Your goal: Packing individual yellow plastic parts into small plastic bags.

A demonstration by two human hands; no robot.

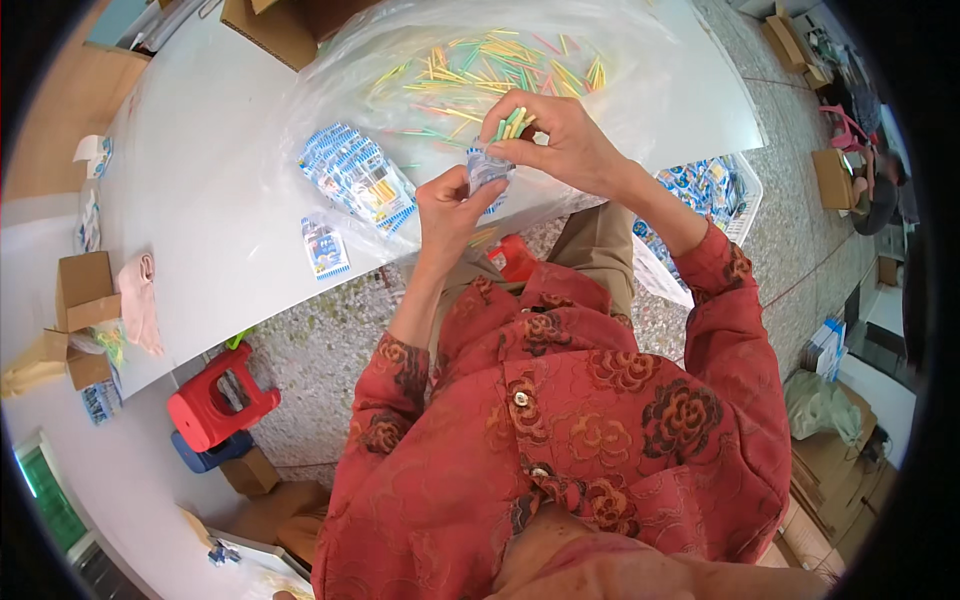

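My left hand (pixel 452 212) pinches a small blue-and-white plastic packet (pixel 486 168) at the table's near edge. Just above the packet's top, my right hand (pixel 560 140) is closed around a small bunch of short yellow and green sticks (pixel 513 124), their ends poking out between thumb and fingers. Beyond my hands, a heap of loose thin sticks (pixel 480 65) in yellow, green and pink lies on a clear plastic sheet (pixel 350 85). Left of my left hand is a stack of similar packets (pixel 358 175), with a single packet (pixel 325 247) nearer me.
A white basket (pixel 745 200) full of blue packets stands to my right below the table. An open cardboard box (pixel 275 30) sits at the table's far side. A red stool (pixel 222 398) is on the floor at left. Another person (pixel 880 190) is at far right.
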